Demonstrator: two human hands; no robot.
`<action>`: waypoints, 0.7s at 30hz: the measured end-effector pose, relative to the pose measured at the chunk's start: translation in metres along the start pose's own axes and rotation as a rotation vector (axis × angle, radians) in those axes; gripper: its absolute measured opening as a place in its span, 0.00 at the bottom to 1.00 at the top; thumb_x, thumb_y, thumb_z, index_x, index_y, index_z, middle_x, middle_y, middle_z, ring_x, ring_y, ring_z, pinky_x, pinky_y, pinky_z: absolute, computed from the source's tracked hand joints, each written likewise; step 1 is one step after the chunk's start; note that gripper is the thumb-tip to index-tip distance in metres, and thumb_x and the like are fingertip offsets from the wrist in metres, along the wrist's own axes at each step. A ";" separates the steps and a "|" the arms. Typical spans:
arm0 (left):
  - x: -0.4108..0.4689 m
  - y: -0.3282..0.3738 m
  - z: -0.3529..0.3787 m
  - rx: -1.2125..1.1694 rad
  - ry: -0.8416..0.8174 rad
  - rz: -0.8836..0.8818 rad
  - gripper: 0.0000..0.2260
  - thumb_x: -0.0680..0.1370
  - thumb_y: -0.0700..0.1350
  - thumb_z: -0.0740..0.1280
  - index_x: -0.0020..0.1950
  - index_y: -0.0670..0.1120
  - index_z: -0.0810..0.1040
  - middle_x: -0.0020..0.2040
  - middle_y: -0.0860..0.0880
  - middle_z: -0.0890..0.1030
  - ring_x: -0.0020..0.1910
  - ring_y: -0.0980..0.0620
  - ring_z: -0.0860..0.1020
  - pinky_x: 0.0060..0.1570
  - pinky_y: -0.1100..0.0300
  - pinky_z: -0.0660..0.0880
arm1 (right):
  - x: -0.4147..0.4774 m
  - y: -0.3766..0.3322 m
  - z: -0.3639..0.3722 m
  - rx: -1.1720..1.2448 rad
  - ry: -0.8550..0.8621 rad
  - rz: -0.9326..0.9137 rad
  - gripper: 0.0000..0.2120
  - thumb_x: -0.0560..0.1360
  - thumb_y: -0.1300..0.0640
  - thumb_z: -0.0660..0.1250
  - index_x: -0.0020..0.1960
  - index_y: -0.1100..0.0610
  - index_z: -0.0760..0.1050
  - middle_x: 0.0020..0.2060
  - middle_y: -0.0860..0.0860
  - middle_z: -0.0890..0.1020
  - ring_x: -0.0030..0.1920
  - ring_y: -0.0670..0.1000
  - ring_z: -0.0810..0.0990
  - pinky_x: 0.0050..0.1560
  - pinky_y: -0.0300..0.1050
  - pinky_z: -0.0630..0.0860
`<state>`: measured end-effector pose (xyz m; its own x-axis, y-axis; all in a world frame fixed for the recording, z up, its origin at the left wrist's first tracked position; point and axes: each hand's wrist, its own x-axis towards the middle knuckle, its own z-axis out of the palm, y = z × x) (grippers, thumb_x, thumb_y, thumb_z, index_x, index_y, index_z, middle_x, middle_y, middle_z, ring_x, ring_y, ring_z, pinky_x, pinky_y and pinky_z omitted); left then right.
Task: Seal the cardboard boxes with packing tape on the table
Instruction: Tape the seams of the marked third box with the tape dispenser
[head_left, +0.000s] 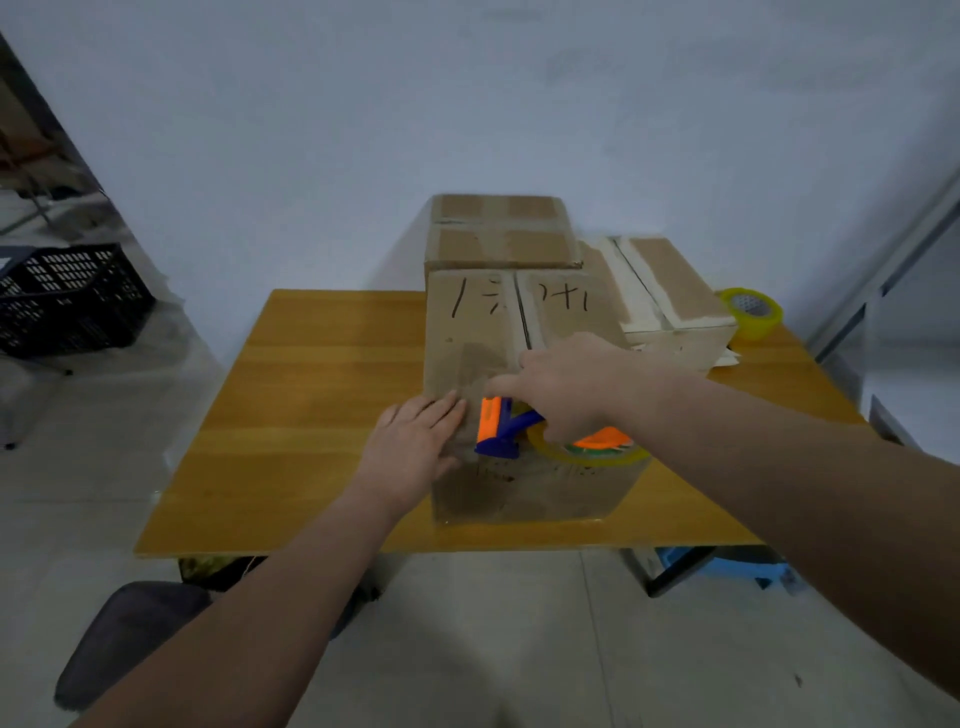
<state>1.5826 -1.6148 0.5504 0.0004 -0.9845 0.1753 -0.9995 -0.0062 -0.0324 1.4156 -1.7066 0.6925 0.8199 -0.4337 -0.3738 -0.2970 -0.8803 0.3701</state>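
I see the left hand (415, 447) flat on the box (467, 332). The right hand (566, 387) grips the dispenser (501, 426), hiding its handle

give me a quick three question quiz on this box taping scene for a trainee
1. True or false: the left hand lies flat on the front box.
2. The right hand holds: A a knife, B the tape dispenser, C a marker.
3. Fill in: the spare tape roll sits near the far ___ corner of the table.
Key: 1 true; 2 B; 3 right.
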 end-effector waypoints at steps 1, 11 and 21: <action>0.001 0.001 0.001 -0.011 -0.021 -0.018 0.31 0.79 0.56 0.59 0.77 0.52 0.50 0.77 0.55 0.53 0.75 0.52 0.53 0.71 0.57 0.49 | -0.001 0.001 0.001 0.007 0.022 0.000 0.24 0.73 0.49 0.64 0.68 0.43 0.63 0.47 0.50 0.70 0.32 0.47 0.64 0.27 0.43 0.61; -0.003 0.006 0.004 -0.059 -0.097 -0.148 0.28 0.81 0.52 0.57 0.77 0.52 0.48 0.77 0.55 0.49 0.76 0.55 0.47 0.71 0.61 0.42 | -0.070 0.065 0.035 -0.014 0.077 0.048 0.25 0.74 0.40 0.64 0.69 0.37 0.62 0.50 0.50 0.69 0.45 0.52 0.72 0.40 0.47 0.72; -0.001 0.040 -0.013 0.047 -0.096 -0.279 0.29 0.81 0.50 0.58 0.77 0.47 0.49 0.78 0.51 0.51 0.76 0.52 0.49 0.73 0.55 0.43 | -0.087 0.083 0.082 -0.100 0.146 0.089 0.26 0.75 0.36 0.60 0.71 0.37 0.59 0.58 0.52 0.71 0.57 0.54 0.73 0.47 0.48 0.68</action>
<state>1.5424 -1.6118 0.5619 0.2807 -0.9556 0.0896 -0.9575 -0.2852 -0.0422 1.2799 -1.7578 0.6857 0.8572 -0.4697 -0.2109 -0.3271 -0.8131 0.4815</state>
